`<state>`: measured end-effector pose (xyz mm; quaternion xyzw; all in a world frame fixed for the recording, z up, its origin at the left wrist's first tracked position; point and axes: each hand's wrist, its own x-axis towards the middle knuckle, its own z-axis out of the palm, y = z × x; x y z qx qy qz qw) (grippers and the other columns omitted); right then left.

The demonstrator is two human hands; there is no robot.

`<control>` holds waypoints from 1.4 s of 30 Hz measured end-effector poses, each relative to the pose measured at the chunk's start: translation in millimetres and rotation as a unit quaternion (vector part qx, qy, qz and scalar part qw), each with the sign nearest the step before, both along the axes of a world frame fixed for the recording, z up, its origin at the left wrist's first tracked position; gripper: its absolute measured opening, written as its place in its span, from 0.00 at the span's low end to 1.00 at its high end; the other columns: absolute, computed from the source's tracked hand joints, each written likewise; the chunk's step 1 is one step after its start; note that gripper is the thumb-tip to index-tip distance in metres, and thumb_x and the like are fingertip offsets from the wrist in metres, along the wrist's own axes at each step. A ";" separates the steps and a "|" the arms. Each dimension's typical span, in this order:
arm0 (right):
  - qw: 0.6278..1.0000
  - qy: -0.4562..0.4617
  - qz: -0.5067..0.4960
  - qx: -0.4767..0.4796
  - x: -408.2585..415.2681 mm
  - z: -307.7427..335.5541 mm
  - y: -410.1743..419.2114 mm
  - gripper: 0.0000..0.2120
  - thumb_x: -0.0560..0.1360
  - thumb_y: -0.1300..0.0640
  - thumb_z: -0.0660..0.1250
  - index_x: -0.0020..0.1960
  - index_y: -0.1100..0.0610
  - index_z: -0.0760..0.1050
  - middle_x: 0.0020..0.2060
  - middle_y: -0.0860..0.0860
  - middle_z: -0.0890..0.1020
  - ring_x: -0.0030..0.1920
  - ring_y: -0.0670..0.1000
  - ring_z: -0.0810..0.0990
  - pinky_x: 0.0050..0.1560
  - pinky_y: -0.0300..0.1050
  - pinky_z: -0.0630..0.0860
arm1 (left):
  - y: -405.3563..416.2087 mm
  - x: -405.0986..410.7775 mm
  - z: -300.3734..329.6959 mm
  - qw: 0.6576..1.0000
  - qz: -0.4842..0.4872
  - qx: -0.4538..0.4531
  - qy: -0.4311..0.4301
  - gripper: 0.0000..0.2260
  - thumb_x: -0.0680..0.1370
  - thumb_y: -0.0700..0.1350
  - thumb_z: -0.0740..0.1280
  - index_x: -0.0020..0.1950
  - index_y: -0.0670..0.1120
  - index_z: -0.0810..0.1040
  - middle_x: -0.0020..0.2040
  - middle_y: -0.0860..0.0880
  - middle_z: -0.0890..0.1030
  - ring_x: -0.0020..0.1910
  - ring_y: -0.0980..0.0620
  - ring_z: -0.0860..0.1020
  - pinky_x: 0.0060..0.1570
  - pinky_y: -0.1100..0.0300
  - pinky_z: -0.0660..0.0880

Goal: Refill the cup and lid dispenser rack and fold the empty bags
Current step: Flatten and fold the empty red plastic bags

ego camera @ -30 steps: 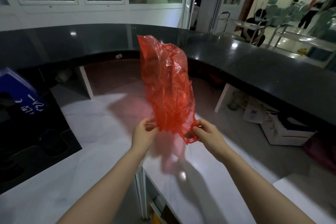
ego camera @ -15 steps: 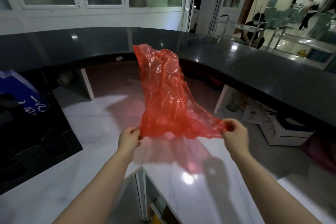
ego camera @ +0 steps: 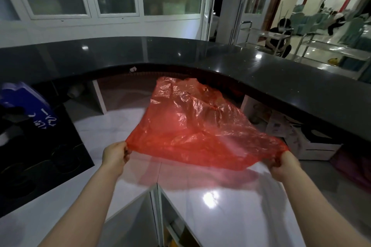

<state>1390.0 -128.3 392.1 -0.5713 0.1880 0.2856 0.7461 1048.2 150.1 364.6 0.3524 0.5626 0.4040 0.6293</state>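
Big picture first: you're standing at the white table, w/ the dark curved bar top arcing behind it and a black mat w/ round cut-outs off to your left. No cup or lid rack shows in this view, so can't tell whether the refill half is done; judging by the empty bag in your grip, you're probably on the folding half now.

The red bag is the task's thing here. It's thin, see-thru plastic, crinkled, and it floats in the air above the table, not lying on it. The near edge is stretched between your two fists; the far end billows up and away toward the bar top. It casts a pinkish shadow on the table below.

Your left hand pinches the bag's left corner, fingers curled round the plastic. Your right hand is clamped on the right corner the same way. The two are well apart, so the edge is pulled fairly taut.

Status, as I read it: bag is spread but no fold is made yet. Still left: lay it flat, smooth out air, fold it. Any other bags aren't in view.
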 end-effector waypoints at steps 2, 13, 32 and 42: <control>0.999 0.008 -0.001 0.052 -4.3 3.7 -4.9 0.07 0.77 0.62 0.60 0.42 0.54 0.73 0.26 0.50 0.80 0.27 0.47 0.78 0.26 0.37 0.76 | 0.5 1.0 0.2 1.000 0.000 0.004 0.002 0.13 0.78 0.32 0.58 0.35 0.42 0.71 0.31 0.44 0.69 0.29 0.52 0.67 0.18 0.72 0.64; 0.997 -0.054 -0.053 0.033 3.8 -7.8 -42.6 0.17 0.79 0.69 0.53 0.67 0.64 0.68 0.44 0.57 0.77 0.45 0.55 0.79 0.56 0.48 0.77 | 11.4 -2.7 -7.0 0.998 -0.010 0.034 0.047 0.03 0.80 0.37 0.62 0.49 0.40 0.75 0.35 0.44 0.74 0.32 0.52 0.71 0.20 0.69 0.68; 0.616 -0.669 0.268 -0.319 -84.9 -5.3 18.1 0.14 0.72 0.66 0.67 0.57 0.56 0.79 0.55 0.51 0.78 0.56 0.51 0.75 0.60 0.44 0.70 | -32.8 -0.2 -4.8 0.795 -0.167 0.419 0.405 0.14 0.72 0.38 0.69 0.57 0.47 0.78 0.54 0.43 0.75 0.52 0.43 0.74 0.52 0.49 0.72; 0.397 -0.644 0.418 -0.503 -79.7 -44.6 40.8 0.18 0.73 0.64 0.61 0.61 0.52 0.73 0.51 0.51 0.73 0.53 0.55 0.72 0.49 0.49 0.70 | -47.3 25.7 -48.3 0.636 -0.456 0.402 0.476 0.32 0.81 0.54 0.59 0.79 0.55 0.43 0.79 0.46 0.41 0.78 0.47 0.45 0.75 0.55 0.46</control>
